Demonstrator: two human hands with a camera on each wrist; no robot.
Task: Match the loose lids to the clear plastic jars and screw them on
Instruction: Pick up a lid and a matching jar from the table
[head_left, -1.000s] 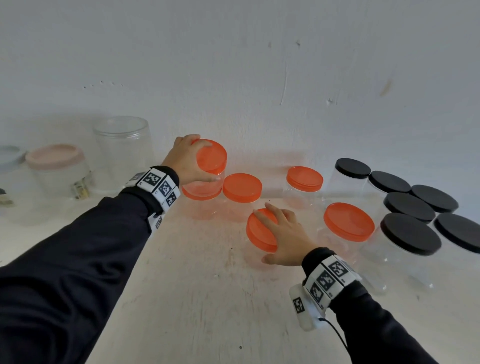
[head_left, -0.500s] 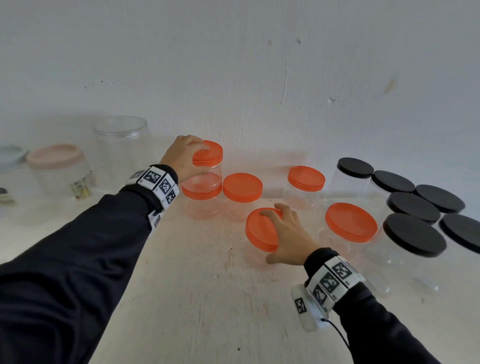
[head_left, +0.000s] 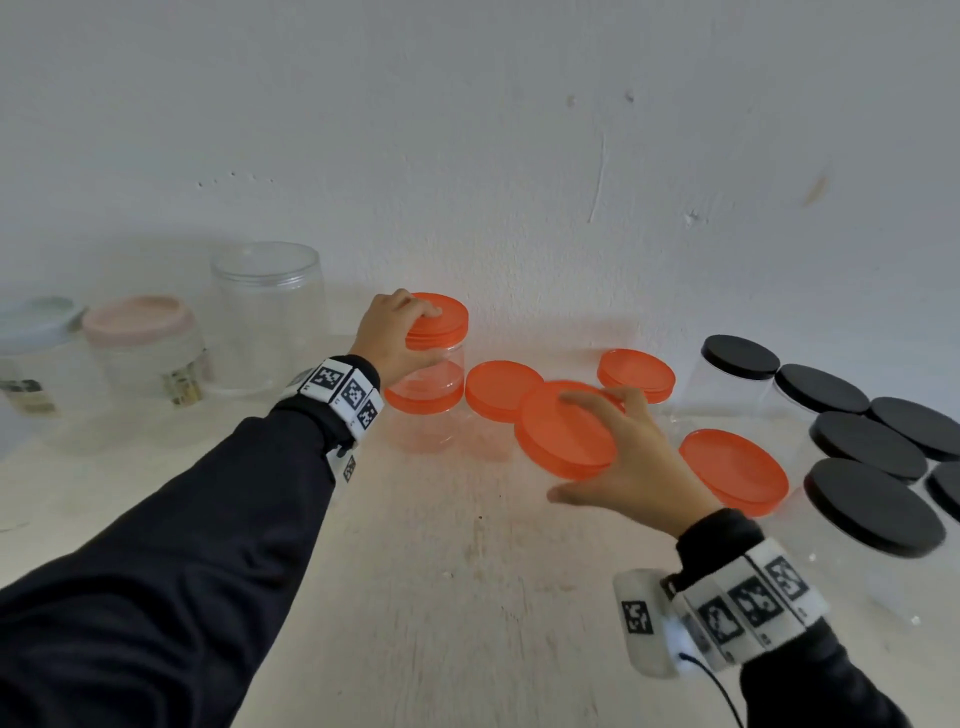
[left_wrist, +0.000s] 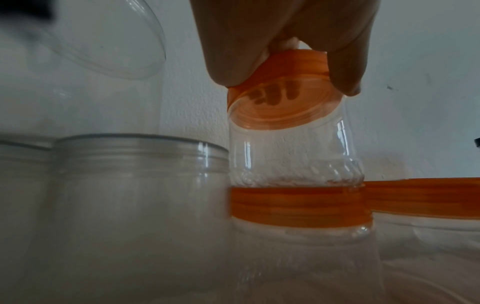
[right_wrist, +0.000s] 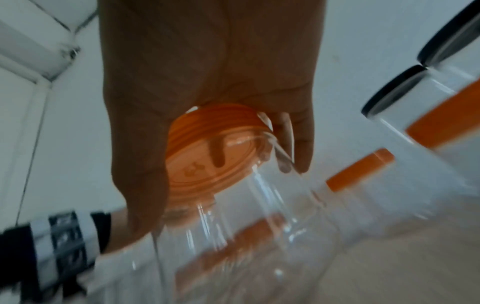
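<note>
We see our left hand on top of a round orange lid. Our fingers curl over its ridged rim and grip it. The lid sits on a small clear plastic jar. That jar stands on top of another jar with an orange lid, close to the white wall. In the left wrist view, the lid looks thin, and finger shadows show through it.

Our right hand holds a second clear jar by its flat orange lid. The fingers are spread wide around the lid and pinch its edge, with the thumb low on the near side. This lid tips toward our left. In the right wrist view, the see-through jar hangs under the lid, shiny and smooth, tilted and above the worktop.

The worktop is pale and scuffed. More orange-lidded jars stand behind and beside our right hand. Jars with smooth black lids crowd the right side. On the left stand a tall open clear jar and a pink-lidded jar.
</note>
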